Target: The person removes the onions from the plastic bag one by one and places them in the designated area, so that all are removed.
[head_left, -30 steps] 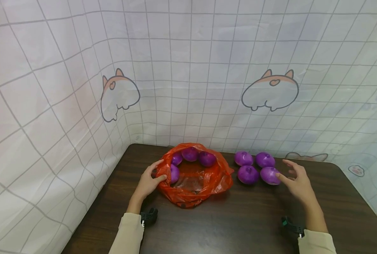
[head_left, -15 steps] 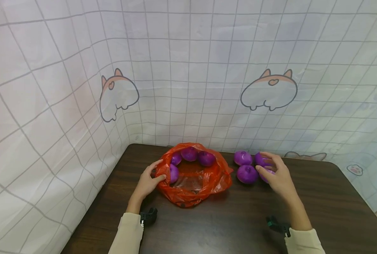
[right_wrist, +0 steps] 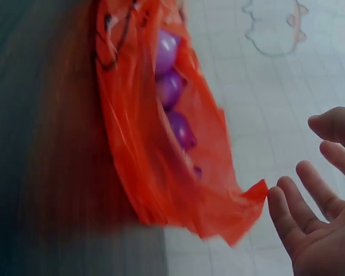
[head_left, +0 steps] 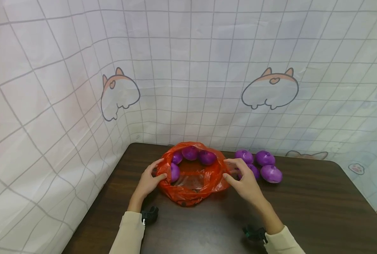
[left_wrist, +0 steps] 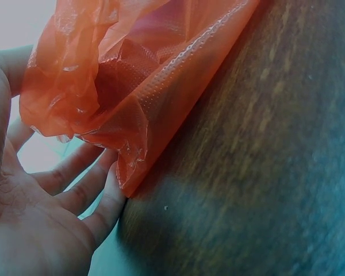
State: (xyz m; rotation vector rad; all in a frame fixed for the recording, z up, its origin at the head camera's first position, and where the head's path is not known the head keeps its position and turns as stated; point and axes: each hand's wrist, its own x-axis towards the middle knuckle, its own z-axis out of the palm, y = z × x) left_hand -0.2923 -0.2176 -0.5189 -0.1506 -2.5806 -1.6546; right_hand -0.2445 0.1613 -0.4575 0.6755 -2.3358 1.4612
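The head view looks down from above and behind the orange bag [head_left: 193,176], while both wrist views sit close at the bag's opposite sides.

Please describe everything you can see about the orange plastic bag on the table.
The orange plastic bag is thin, crinkled and slightly see-through. It lies on the dark wooden table near the back edge, its mouth wide open and facing up. Four purple onions sit inside along the far and left sides; the bottom looks bare. The left hand holds the left rim with the thumb inside. The right hand is at the right rim, fingers relaxed, not clearly gripping it.
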